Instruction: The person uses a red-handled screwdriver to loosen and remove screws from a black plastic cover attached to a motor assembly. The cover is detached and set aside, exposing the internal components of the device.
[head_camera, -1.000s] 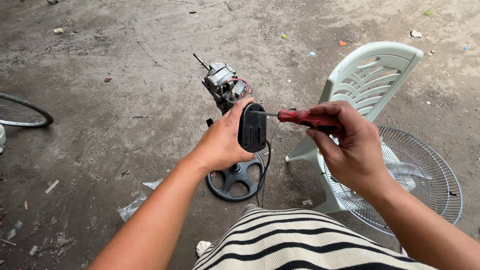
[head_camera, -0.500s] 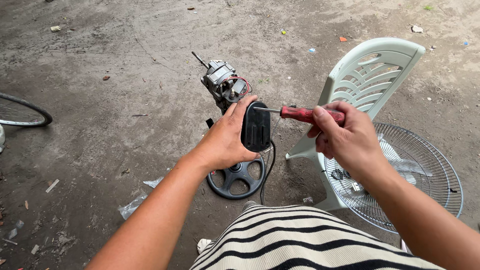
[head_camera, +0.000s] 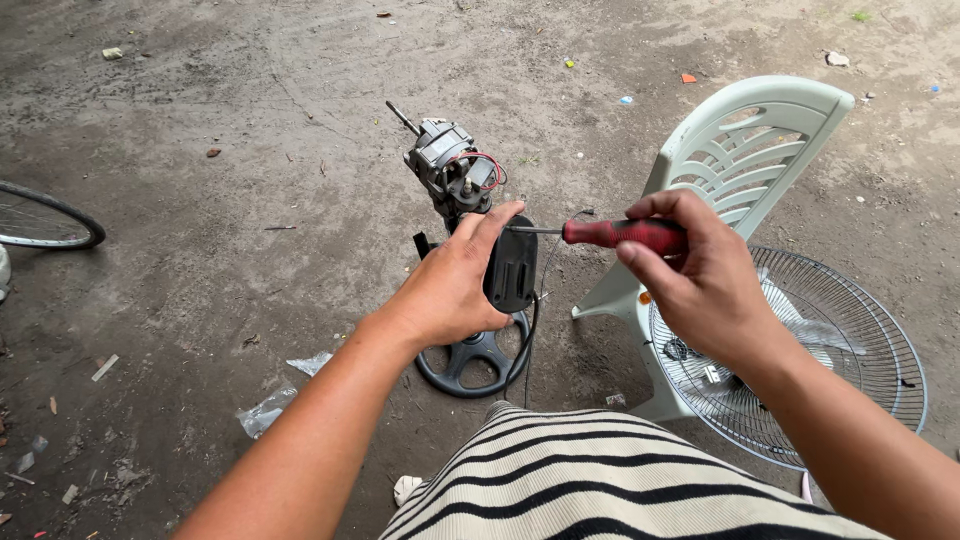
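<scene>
Grey, dusty concrete floor (head_camera: 200, 200) fills the view from above, looking down at two bare arms and a striped garment (head_camera: 620, 480) at the bottom edge. The left hand (head_camera: 455, 285) wraps its fingers around a black plastic housing (head_camera: 512, 265) on the upright stem of a stripped pedestal fan, just below the exposed fan motor (head_camera: 452, 165) with its red and black wires. The right hand (head_camera: 700, 270) has its fingers closed on the red handle of a screwdriver (head_camera: 625, 234), held level, its thin shaft pointing left with the tip at the top of the housing. The fan's round black base (head_camera: 475, 360) rests on the floor between the arms.

To the right stands a pale green plastic chair (head_camera: 750, 140), and a wire fan guard (head_camera: 820, 360) lies flat beside it. A bicycle wheel (head_camera: 45, 220) shows at the left edge.

Judging from this, the work goes best with the left hand bracing the housing firmly, the tip seated squarely in the screw, the shaft in line with it, and steady inward pressure while turning, so the tip does not slip.
</scene>
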